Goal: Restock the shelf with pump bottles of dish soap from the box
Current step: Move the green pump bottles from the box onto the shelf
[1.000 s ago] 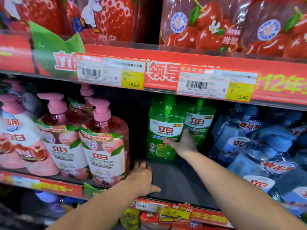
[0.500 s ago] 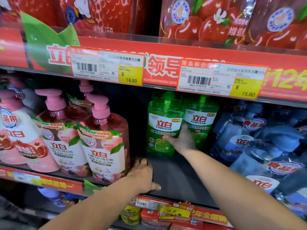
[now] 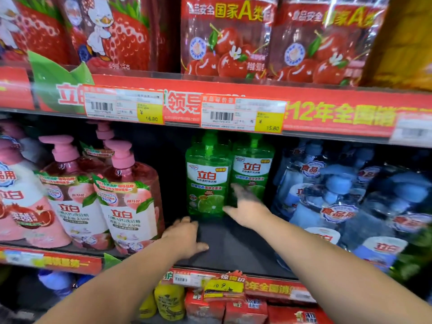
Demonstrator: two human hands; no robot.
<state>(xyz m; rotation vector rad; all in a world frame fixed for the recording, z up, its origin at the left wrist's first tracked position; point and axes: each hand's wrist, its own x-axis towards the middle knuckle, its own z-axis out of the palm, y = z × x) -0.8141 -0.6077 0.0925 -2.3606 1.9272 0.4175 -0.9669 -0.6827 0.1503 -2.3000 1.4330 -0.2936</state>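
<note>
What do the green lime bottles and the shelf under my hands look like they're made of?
Green lime-label pump bottles: likely glossy translucent plastic; light passes through, with highlights on the shoulders. Dark flat shelf board: probably matte painted metal, smooth with a dull sheen, though hard to confirm.

Two bare arms, no sleeves showing, no watch or bands on the wrists, left hand (image 3: 184,237) with no rings or glove, right hand (image 3: 247,206) bare too, a bit blurry, short fingers (image 3: 230,210), thumbs sticking out
</note>
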